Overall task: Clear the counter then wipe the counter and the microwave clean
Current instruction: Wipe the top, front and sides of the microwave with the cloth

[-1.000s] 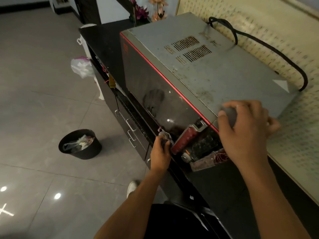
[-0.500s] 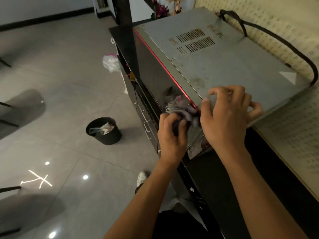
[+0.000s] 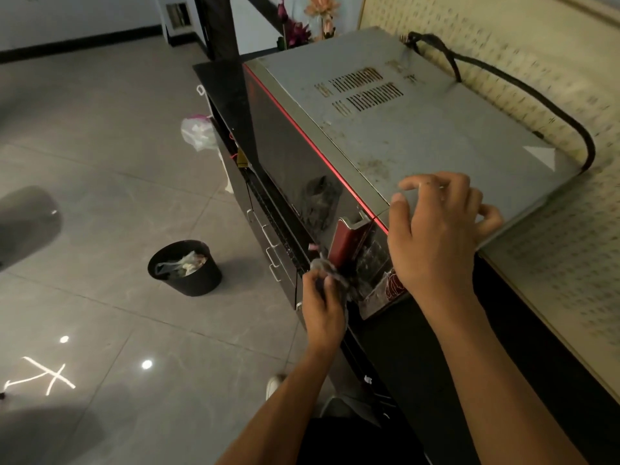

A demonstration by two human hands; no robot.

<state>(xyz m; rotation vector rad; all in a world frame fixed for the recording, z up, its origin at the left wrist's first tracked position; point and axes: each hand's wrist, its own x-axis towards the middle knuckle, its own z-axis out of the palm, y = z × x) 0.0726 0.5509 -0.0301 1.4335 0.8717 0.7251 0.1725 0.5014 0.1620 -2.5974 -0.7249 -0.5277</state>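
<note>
Grey, stained metal tops the one microwave (image 3: 419, 129), which stands on the black counter (image 3: 419, 347). The left hand (image 3: 323, 303) grips a single crumpled grey cloth (image 3: 323, 265) at the microwave's lower front, just below its one red handle (image 3: 347, 241). The right hand (image 3: 436, 243) rests bent fingers on the top's near corner, holding nothing. One black bin (image 3: 188, 280) stands on the floor.

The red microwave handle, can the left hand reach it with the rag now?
Probably yes: the left hand grips the rag just below the red handle, nothing between them; the right hand rests on the microwave top.
</note>
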